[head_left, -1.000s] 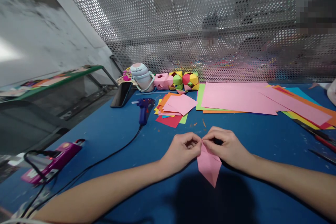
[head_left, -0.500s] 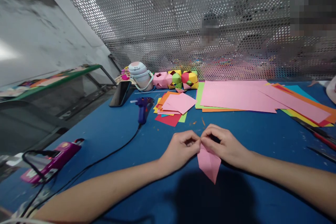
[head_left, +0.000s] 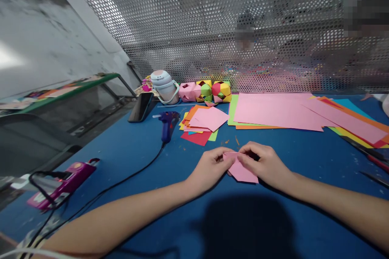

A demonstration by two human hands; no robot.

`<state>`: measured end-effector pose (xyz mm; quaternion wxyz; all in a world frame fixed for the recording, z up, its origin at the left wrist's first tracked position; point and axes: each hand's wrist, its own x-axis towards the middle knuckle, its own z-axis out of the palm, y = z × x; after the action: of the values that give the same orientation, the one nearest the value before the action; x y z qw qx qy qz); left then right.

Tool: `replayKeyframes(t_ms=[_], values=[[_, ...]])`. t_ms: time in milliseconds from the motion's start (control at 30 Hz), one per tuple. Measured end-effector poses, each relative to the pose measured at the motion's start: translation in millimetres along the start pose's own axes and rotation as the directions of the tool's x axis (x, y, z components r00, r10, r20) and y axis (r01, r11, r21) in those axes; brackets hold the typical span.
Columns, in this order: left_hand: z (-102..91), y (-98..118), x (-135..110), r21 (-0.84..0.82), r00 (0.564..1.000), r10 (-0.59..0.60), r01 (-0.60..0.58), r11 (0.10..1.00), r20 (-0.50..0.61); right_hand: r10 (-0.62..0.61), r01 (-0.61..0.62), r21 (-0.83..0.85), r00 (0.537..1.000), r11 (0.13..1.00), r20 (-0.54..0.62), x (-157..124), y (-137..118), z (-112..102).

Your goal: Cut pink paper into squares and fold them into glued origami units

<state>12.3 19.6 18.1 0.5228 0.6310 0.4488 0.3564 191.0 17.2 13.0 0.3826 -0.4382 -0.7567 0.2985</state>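
A small folded piece of pink paper [head_left: 243, 172] is held between both hands above the blue table [head_left: 170, 214]. My left hand [head_left: 212, 166] pinches its left edge between thumb and fingers. With thumb and forefinger, my right hand [head_left: 265, 164] grips its upper right side; the other fingers curl beneath. The paper's lower edge now looks nearly straight. Beyond the hands lies a stack of coloured paper squares [head_left: 209, 118], pink on top. Larger pink sheets [head_left: 273, 109] rest farther back, over green and orange ones.
A blue glue gun [head_left: 166, 125] stands left of the squares, its cord running to a purple power strip [head_left: 65, 186]. At the back are a phone [head_left: 141, 107], a lidded cup [head_left: 165, 87] and folded paper balls [head_left: 205, 91]. Scissors [head_left: 372, 156] lie at right, before a perforated metal screen [head_left: 182, 20].
The pink paper's pointed lower tip no longer shows; its shape is shorter, with a flat bottom edge. My hands have shifted their hold and sit slightly farther apart.
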Motion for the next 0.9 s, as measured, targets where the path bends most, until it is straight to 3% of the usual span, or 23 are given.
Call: replayKeyframes(t_ms=[167,367,700,900], values=[[-2.5,-1.1,2.0,0.027,0.993,0.023,-0.02,0.999,-0.119,0.031,-0.031,-0.012,0.999,0.999,0.021,0.1,-1.3,-0.9],[-2.9,-1.1,2.4,0.032,0.996,0.023,-0.021,0.999,-0.082,0.129,-0.129,0.08,0.992,0.988,0.001,0.9,1.5,-2.0],[-2.6,-5.6,1.8,0.019,0.993,-0.028,0.031,0.999,-0.118,0.163,-0.161,0.066,0.987,0.985,-0.017,-0.6,-1.7,-3.4],[-3.2,-5.1,1.5,0.123,0.992,-0.008,0.024,0.992,-0.125,0.133,-0.133,0.066,0.991,0.989,0.002,-1.1,-2.3,-3.9]])
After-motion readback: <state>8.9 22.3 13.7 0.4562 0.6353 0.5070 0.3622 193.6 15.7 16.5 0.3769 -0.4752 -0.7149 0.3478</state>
